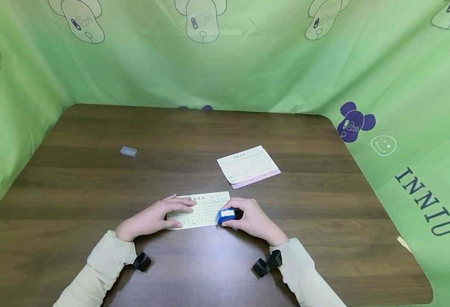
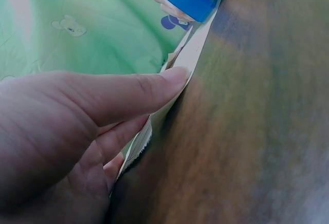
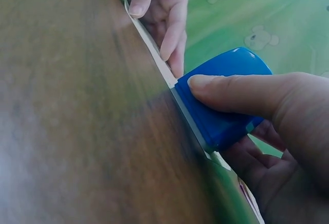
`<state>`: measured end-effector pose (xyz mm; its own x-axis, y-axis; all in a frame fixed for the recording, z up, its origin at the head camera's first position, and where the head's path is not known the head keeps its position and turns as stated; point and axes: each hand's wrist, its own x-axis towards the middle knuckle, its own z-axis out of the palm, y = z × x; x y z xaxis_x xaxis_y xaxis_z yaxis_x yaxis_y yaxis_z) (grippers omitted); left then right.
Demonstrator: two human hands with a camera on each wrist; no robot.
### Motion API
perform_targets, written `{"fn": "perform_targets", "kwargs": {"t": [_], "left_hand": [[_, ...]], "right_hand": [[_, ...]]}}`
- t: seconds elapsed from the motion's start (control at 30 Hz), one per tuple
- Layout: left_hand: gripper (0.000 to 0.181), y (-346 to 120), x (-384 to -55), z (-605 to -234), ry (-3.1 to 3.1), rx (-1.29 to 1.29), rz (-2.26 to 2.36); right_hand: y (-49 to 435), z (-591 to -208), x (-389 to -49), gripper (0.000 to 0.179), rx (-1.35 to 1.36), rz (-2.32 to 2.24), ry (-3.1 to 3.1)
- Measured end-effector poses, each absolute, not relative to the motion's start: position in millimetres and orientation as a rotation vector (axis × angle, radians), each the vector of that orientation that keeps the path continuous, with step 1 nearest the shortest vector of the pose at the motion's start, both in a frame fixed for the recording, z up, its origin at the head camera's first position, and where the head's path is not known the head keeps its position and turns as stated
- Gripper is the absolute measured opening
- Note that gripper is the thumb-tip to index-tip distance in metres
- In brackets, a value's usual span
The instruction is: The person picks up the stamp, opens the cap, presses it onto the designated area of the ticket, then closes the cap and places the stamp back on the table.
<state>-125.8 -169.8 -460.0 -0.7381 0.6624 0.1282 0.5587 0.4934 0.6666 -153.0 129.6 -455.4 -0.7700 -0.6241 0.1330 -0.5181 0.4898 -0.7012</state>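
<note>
A white form slip (image 1: 206, 208) printed with a green grid lies on the table. My left hand (image 1: 163, 216) rests on its left part, fingers extended over the paper and thumb along the near edge. On the slip's lower right corner stands a blue stamp (image 1: 226, 215) with a white label on top. My right hand (image 1: 248, 217) grips this stamp from the right, thumb (image 3: 221, 91) on the near side and fingers behind it. In the right wrist view the stamp's base sits against the paper. The stamp's far side is hidden by the hand.
Behind the right hand lie more form slips (image 1: 249, 164), a white one over a pink one. A small clear bluish cap (image 1: 128, 152) lies farther back on the left of the brown wooden table (image 1: 163, 140). Green printed cloth (image 1: 144, 64) hangs around the table.
</note>
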Motion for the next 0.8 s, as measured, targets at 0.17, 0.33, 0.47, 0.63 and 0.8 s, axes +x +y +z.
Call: {"fn": "perform_targets", "kwargs": {"t": [0.17,0.33,0.47,0.63,0.8], "left_hand": [[0.042,-169.7,-125.9,-458.9,2.592,1.067,1.071],[0.042,-169.5,-125.9,-458.8,2.595,1.074,1.062],[0.042,-169.5,-126.0,-459.5,2.594,1.078,1.063],[0.042,-169.8,-125.7,-459.3,2.596,1.071,1.053],[0.043,-169.3,-126.0,-458.9,2.596,1.04,1.029]], "right_hand": [[130.1,-453.8,-152.9,0.022,-0.988,-1.167,2.592],[130.5,-452.7,-152.9,0.023,-0.992,-1.179,2.591],[130.6,-452.2,-152.9,0.023,-0.982,-1.202,2.571],[132.4,-454.6,-155.5,0.024,-0.921,-1.332,2.487],[135.7,-457.1,-158.7,0.028,-0.812,-1.477,2.383]]}}
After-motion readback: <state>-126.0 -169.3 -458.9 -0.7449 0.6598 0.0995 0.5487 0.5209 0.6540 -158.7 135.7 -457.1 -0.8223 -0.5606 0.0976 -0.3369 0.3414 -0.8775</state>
